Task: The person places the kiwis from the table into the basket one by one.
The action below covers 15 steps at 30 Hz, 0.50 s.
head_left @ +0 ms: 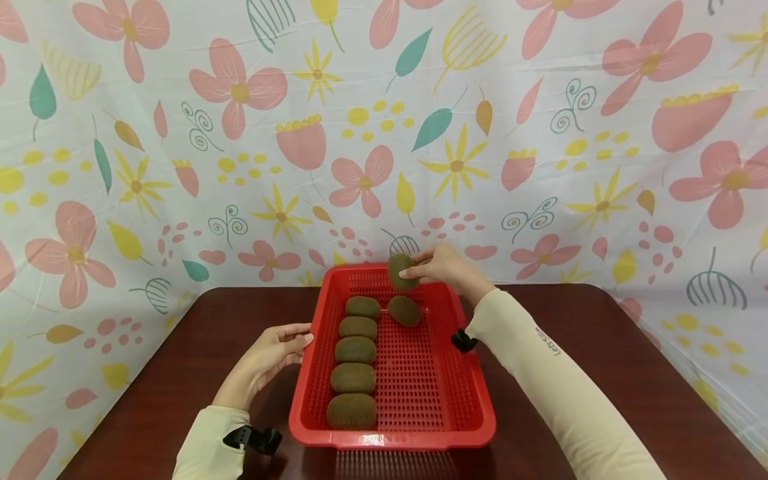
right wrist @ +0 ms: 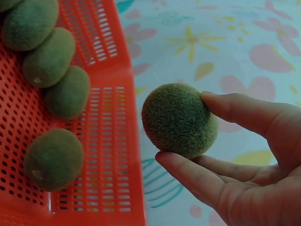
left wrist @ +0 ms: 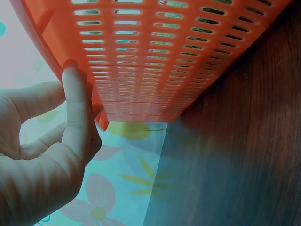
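My right hand [head_left: 443,268] pinches a brown fuzzy kiwi [head_left: 401,271] between thumb and fingers, above the far end of a red plastic basket [head_left: 393,439]. In the right wrist view this kiwi [right wrist: 178,120] shows end-on beside the basket's rim. Just below it, another kiwi [head_left: 405,311] lies in the basket's far right part. Along the left side several kiwis [head_left: 354,377] form a lengthwise row. My left hand [head_left: 273,357] holds the basket's left rim, its thumb and bent index finger [left wrist: 75,99] at the edge in the left wrist view.
The basket, with slotted walls and floor, stands on a dark brown wooden table [head_left: 240,313]. A white curtain [head_left: 384,133] printed with flowers and leaves hangs right behind the table. Each wrist wears a black strap [head_left: 252,440] over a cream sleeve.
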Motion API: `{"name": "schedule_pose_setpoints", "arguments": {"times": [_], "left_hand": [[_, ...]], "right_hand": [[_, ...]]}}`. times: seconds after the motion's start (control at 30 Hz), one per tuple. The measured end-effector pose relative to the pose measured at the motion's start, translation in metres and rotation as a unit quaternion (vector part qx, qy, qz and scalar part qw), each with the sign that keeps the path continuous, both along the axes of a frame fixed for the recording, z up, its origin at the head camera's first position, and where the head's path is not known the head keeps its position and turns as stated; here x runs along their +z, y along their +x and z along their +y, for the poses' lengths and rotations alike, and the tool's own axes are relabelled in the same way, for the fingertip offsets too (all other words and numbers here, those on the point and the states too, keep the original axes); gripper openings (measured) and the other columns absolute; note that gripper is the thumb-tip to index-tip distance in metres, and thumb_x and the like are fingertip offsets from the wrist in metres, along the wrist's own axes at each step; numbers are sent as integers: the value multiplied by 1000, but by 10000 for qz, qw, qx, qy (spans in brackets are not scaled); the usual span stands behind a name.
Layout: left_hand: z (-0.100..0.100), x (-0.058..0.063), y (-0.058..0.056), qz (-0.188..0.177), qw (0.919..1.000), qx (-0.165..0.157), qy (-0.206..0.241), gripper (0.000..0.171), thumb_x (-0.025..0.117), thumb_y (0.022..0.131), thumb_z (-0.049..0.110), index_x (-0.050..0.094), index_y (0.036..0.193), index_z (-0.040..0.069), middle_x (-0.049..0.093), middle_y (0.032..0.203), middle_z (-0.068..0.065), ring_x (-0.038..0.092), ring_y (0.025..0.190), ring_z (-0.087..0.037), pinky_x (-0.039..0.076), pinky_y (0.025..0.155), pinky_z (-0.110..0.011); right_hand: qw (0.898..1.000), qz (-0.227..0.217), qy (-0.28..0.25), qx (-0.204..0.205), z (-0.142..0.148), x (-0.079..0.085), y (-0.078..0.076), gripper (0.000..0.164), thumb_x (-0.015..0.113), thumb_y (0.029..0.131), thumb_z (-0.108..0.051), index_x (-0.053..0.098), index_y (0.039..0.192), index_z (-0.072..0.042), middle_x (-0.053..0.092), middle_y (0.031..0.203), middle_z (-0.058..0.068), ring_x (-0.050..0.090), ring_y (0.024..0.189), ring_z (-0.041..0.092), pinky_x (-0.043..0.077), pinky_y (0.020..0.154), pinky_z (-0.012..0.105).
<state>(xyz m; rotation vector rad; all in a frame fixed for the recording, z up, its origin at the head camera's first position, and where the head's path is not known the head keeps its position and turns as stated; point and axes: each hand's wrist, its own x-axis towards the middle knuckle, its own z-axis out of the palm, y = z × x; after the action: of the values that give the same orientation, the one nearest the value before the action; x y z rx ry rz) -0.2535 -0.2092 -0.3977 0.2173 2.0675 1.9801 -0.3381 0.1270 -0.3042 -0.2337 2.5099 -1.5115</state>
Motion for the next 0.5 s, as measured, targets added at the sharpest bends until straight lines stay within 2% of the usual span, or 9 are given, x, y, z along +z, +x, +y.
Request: {"name": "schedule_pose_setpoints", "arguments": {"times": [0.2, 0.5], "left_hand": [[1, 1, 0, -6, 10000, 20, -50, 50, 58, 96, 9, 41, 139, -10, 65, 91, -6, 63, 75, -13, 55, 72, -26], [1, 3, 3, 14, 9999, 22, -105, 51, 58, 97, 10, 40, 139, -11, 65, 92, -7, 63, 76, -14, 55, 73, -27]], "right_hand": [[9997, -111, 89, 176, -11, -12, 2, 58, 77, 82, -15, 52, 129, 10, 50, 133, 24, 65, 102, 33, 52, 89, 41], [9966, -279, 658, 402, -26, -31, 5, 57, 80, 79, -14, 57, 126, 9, 54, 129, 23, 68, 92, 28, 53, 86, 42]]}}
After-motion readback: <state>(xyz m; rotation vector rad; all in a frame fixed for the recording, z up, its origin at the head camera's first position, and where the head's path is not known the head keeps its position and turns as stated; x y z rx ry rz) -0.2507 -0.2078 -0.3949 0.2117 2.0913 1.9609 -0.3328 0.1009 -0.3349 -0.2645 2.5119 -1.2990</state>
